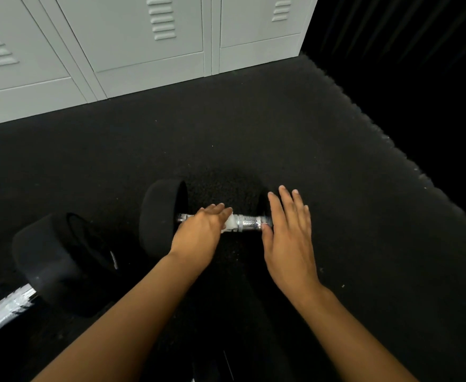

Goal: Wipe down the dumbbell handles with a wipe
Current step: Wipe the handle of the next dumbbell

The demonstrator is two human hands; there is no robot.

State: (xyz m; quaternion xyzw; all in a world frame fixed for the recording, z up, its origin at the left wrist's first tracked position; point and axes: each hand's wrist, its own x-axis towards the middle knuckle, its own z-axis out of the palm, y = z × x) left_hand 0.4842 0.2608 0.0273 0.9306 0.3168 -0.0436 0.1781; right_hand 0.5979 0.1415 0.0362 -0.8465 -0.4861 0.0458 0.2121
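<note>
Dumbbell, black rubber heads w/ chrome handle point(249, 223): left hand point(201, 232) presses white wipe point(230, 224) on, fingers together; right hand point(288, 232) spread, steadying. Mid-wipe; next: right section.

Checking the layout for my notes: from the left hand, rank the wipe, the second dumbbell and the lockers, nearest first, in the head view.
1. Wipe, under the left hand on the handle.
2. Second dumbbell, on the floor to its left.
3. Lockers, along the far wall.

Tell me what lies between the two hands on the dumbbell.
In the head view, between the left hand and right hand lie the white wipe and a bare stretch of chrome handle.
</note>
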